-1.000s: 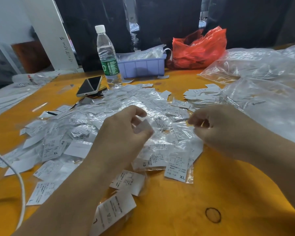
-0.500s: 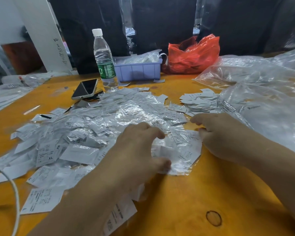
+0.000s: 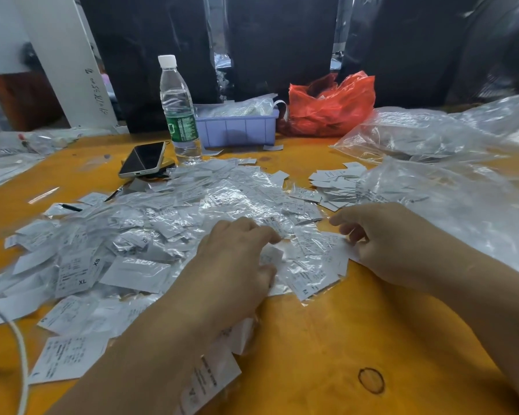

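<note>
I look down on an orange tabletop with a dark ring mark by its near edge. A wide heap of bagged labels covers the middle and left. At the far edge I see a water bottle, a purple tray and a red bag, with a phone just beside the bottle. Loose white labels and clear plastic bags fill the right side. A white cable crosses the near left corner.
</note>
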A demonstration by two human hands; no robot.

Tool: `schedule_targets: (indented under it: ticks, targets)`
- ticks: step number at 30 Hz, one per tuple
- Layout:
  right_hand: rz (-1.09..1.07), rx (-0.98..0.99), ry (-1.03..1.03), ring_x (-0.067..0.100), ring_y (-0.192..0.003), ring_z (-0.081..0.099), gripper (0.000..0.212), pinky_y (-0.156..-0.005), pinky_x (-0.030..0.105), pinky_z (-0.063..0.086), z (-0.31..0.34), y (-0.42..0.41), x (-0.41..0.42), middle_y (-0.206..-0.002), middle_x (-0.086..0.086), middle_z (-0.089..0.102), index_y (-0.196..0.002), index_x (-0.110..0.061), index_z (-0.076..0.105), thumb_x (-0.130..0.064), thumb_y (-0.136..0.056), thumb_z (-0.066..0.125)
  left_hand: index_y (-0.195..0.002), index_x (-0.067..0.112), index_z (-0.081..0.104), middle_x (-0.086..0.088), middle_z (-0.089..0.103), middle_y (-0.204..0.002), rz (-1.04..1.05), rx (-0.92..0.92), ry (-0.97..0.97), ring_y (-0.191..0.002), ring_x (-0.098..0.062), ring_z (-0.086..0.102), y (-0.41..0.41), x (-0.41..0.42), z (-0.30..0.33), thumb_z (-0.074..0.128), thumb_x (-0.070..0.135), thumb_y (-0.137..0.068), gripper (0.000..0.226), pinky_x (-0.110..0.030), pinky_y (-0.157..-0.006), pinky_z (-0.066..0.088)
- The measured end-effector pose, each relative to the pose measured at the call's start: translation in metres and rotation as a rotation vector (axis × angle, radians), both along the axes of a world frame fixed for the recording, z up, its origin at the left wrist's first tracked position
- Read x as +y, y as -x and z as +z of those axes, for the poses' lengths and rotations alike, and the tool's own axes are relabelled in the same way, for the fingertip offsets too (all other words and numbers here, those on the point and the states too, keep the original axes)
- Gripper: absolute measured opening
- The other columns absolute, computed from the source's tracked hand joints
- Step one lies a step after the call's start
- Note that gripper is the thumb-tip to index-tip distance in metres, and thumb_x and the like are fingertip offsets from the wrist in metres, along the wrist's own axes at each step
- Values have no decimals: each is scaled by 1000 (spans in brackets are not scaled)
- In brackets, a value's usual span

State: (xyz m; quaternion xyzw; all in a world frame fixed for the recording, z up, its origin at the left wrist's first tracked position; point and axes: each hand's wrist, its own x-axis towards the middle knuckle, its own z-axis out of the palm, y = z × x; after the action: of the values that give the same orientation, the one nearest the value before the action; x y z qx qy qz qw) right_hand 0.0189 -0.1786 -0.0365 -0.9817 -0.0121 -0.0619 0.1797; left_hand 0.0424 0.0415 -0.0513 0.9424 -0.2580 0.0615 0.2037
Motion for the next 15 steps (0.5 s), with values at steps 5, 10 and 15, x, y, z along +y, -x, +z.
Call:
schedule_targets:
  ticks: [5, 10, 15]
  targets:
    - [10, 78, 75, 13, -106, 58, 54, -89, 29, 51, 5, 6, -5, -118, -6, 61, -133, -30, 55, -2, -87, 53, -134, 48, 43, 22, 38, -135, -45, 29, 9, -129, -3, 22, 3, -6, -1, 51, 54, -92, 43, -27, -101, 24]
    - [-7, 58, 144, 17, -105, 55, 44, -83, 29, 48, 3, 6, -8, -120, -4, 59, -131, -29, 54, -14, -90, 59, -128, 49, 50, 22, 37, -136, -122, 44, -64, -132, -4, 18, 7, -13, -2, 50, 56, -91, 37, -33, -111, 21]
    - [6, 41, 140, 18, -92, 56, 31, -78, 32, 50, 0, 5, -5, -105, -2, 62, -123, -22, 59, -16, -93, 56, -124, 45, 54, 24, 42, -127, -117, 49, -6, -127, -2, 26, 8, -12, -1, 52, 54, -91, 35, -27, -104, 26]
